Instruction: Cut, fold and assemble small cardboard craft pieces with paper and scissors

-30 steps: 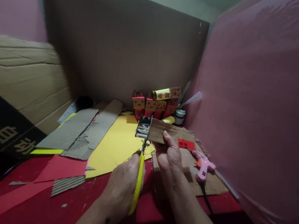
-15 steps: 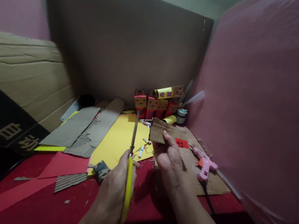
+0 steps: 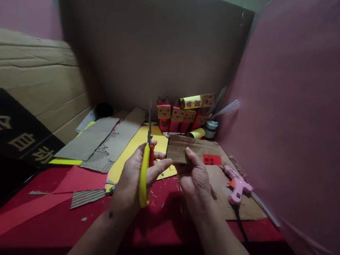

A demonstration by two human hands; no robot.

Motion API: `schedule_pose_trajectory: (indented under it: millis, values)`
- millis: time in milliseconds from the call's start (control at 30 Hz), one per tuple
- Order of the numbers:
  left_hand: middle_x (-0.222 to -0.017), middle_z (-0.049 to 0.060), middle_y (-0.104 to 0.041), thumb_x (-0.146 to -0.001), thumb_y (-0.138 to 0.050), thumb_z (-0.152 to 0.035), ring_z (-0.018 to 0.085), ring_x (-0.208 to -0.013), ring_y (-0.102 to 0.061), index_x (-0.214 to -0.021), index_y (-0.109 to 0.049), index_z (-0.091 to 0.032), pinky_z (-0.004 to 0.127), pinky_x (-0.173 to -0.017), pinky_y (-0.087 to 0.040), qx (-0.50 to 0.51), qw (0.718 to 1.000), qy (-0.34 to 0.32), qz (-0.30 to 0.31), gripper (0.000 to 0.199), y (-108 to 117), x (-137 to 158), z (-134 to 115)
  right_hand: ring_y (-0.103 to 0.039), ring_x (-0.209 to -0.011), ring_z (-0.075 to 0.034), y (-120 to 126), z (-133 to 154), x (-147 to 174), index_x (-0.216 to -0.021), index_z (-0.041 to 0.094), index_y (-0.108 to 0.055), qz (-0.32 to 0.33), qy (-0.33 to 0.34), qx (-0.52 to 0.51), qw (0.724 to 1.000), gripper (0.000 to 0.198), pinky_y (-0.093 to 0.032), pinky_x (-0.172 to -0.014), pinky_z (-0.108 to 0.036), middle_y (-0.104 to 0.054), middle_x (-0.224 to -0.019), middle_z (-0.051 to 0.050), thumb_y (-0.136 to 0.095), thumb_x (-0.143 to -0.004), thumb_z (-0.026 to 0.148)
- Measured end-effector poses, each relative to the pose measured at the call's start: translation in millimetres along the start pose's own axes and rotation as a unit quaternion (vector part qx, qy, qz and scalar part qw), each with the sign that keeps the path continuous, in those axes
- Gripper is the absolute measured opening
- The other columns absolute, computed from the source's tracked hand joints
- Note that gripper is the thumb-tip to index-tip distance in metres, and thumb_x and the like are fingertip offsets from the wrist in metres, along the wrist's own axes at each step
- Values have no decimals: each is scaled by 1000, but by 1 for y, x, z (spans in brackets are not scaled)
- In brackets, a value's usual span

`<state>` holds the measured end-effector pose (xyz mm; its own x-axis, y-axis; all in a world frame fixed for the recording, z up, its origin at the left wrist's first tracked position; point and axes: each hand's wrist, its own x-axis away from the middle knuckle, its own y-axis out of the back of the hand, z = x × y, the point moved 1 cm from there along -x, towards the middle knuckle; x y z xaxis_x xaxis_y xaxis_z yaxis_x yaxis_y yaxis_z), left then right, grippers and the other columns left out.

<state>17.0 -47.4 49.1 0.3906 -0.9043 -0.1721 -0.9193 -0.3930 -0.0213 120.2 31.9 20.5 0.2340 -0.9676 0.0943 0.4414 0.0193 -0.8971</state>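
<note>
My left hand (image 3: pixel 131 175) has yellow-and-red handled scissors (image 3: pixel 144 177) hooked in it, blades pointing up and away. Its thumb and fingers reach toward the left edge of a brown cardboard piece (image 3: pixel 177 148); whether they touch it I cannot tell. My right hand (image 3: pixel 195 181) grips that cardboard from below, thumb lying on its face. Below and between the hands, small scraps are strewn on the red tablecloth (image 3: pixel 162 210). Part of the yellow sheet (image 3: pixel 133 152) is hidden behind the left hand and scissors.
A pink glue gun (image 3: pixel 238 185) rests on a cardboard sheet (image 3: pixel 225 204) at the right. Several cardboard-headed figures (image 3: pixel 177 114) stand at the back, near a small jar (image 3: pixel 210 129). Grey cardboard strips (image 3: pixel 90 138) and red paper (image 3: pixel 78 181) lie left. A pink wall (image 3: pixel 302 115) bounds the right.
My left hand has moved up and closer to the cardboard, its thumb now stretched toward it. The scissors came along and turned slightly. The view has shifted a little left.
</note>
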Motion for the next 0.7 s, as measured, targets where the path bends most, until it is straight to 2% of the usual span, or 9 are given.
schedule_pose_trajectory:
  millis: [200, 367, 533, 600, 667, 700]
  values:
    - [-68, -7, -51, -66, -74, -25, 5, -44, -41, -111, -54, -18, 21, -44, -34, 75, 997, 6, -27, 49, -6, 0, 3, -69, -70, -17, -1, -2, 5, -70, 14, -71, 15, 19, 63, 998, 8, -56, -81, -33, -73, -73, -3, -72, -62, 11]
    - [-59, -7, -50, -72, -69, -25, 6, -41, -42, -105, -54, -17, 21, -42, -33, 55, 998, 5, 4, 38, 3, -5, 4, -68, -72, -15, 1, -3, 6, -68, 15, -72, 40, 47, 98, 993, 10, -56, -78, -29, -73, -73, -1, -77, -60, 14]
    - [-55, -8, -48, -70, -71, -33, 8, -37, -41, -111, -51, -19, 22, -36, -29, 80, 996, -33, 18, 47, 19, -25, 8, -67, -78, -16, 2, -3, 10, -75, 14, -74, 49, 39, 147, 987, 17, -55, -81, -29, -74, -81, -2, -81, -58, 16]
    - [-58, -7, -51, -71, -68, -36, 9, -38, -42, -112, -50, -18, 23, -36, -29, 29, 999, -40, -6, 49, 32, -32, 10, -67, -77, -16, 2, 1, 14, -75, 14, -75, 39, 27, 156, 987, 20, -55, -79, -29, -74, -80, -2, -82, -56, 16]
    - [-63, -4, -56, -72, -65, -40, 10, -41, -45, -112, -52, -17, 24, -39, -31, -106, 993, -38, -28, 48, 49, -37, 12, -66, -71, -15, 2, 7, 20, -70, 13, -74, 30, 10, 178, 984, 18, -54, -75, -27, -73, -76, -2, -82, -55, 17]
    - [-66, -2, -58, -72, -64, -43, 12, -46, -48, -111, -53, -18, 25, -42, -35, -196, 980, -35, -13, 48, 58, -40, 15, -65, -68, -14, 3, 12, 23, -65, 13, -73, 28, 9, 193, 981, 15, -54, -72, -25, -72, -70, -2, -83, -55, 18]
